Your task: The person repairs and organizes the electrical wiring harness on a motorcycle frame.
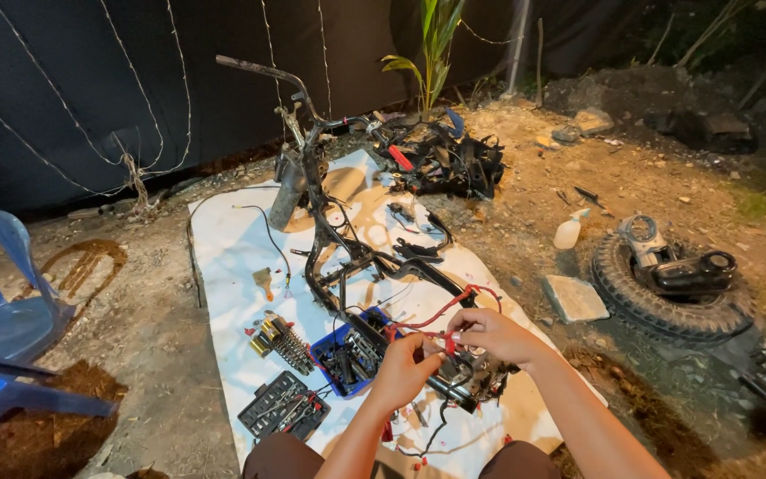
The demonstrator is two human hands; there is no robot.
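While both hands work at the rear end of the stripped black scooter frame (pixel 347 257), the step in hand looks like sorting or freeing the red wiring (pixel 436 312) that loops up from the frame's tail. The left hand (pixel 407 365) is closed, pinching the red wire where it meets the frame; the right hand (pixel 489 333) is also pinched shut on the same wire just beyond it, fingertips nearly meeting the left. As a judgement, the next move calls for a fine, steady pull or unplugging, since the wire is thin, flexible and tangled among rigid metal tubes.

The frame is bare tubular steel, dull black and greasy, lying on a white cloth sheet (pixel 232 257) stained brown. Left of the frame's tail sits a blue plastic tray (pixel 347 355) of dark small parts, a coil-spring shock absorber (pixel 287 341) with a yellow end, and an open black socket set case (pixel 281 406). Right of the frame, on gritty dirt, lies a knobbly rubber tyre (pixel 658 288) and a flat stone slab (pixel 575 298).
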